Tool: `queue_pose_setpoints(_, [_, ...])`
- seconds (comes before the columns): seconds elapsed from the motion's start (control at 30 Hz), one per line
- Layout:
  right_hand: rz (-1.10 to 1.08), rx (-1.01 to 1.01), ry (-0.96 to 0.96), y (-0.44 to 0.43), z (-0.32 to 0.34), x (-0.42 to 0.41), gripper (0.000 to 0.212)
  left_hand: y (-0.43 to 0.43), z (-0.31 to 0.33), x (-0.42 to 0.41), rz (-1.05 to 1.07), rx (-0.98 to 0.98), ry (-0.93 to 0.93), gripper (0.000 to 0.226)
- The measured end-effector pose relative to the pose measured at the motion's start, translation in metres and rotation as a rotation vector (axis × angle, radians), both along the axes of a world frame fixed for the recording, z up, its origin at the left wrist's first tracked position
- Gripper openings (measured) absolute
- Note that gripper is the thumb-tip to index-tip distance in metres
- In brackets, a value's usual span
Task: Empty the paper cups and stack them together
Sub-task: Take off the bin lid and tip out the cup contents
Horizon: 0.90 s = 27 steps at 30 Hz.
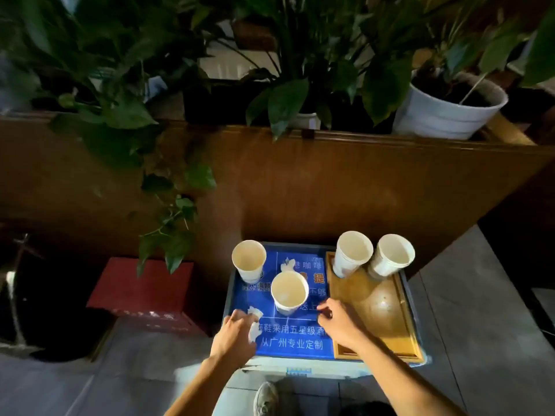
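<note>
Several white paper cups stand upright on a small blue-topped table (295, 343). One cup (249, 260) is at the far left and another cup (289, 292) stands nearer the middle. Two more, a cup (353, 253) and a cup (391, 255), rest at the far end of a wooden tray (378, 310). My left hand (235, 334) is closed on a crumpled white tissue (254, 325) at the table's near left. My right hand (338, 321) hovers just right of the middle cup, fingers pinched together; I cannot make out anything in them. Another crumpled tissue (287, 263) lies on the blue top.
A brown wooden planter wall (330, 181) rises behind the table, with leafy plants and a white pot (444, 115) on top. A red box (150, 291) sits on the floor to the left. My shoe (265, 397) shows below the table edge.
</note>
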State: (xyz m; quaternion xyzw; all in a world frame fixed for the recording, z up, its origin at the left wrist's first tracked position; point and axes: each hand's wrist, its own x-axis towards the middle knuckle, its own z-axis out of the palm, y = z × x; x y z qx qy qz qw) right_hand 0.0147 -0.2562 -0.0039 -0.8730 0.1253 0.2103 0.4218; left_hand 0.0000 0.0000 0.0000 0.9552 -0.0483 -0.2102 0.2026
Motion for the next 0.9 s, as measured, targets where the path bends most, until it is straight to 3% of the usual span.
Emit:
queue_pose_setpoints(0.13, [0.094, -0.193, 0.01, 0.002, 0.005, 0.04, 0.027, 0.004, -0.009, 0.016, -0.124, 0.041, 0.004, 0.063])
queue_pose_setpoints(0.4, [0.413, -0.494, -0.069, 0.012, 0.001, 0.109, 0.08, 0.007, -0.024, 0.046, -0.333, 0.138, 0.078, 0.053])
queue_pose_setpoints(0.53, [0.509, -0.417, -0.082, 0.014, -0.006, 0.129, 0.057, 0.008, -0.033, 0.054, -0.393, 0.136, 0.076, 0.045])
queue_pose_setpoints(0.7, [0.757, -0.478, -0.17, 0.018, -0.02, 0.14, 0.049, 0.012, -0.049, 0.062, -0.427, 0.117, 0.052, 0.032])
queue_pose_setpoints(0.8, [0.83, -0.461, -0.138, 0.024, -0.018, 0.146, 0.041, 0.011, -0.047, 0.073, -0.439, 0.12, 0.131, 0.042])
queue_pose_setpoints(0.9, [0.763, -0.41, -0.107, 0.026, -0.01, 0.146, 0.036, 0.012, -0.057, 0.077, -0.479, 0.087, 0.158, 0.053])
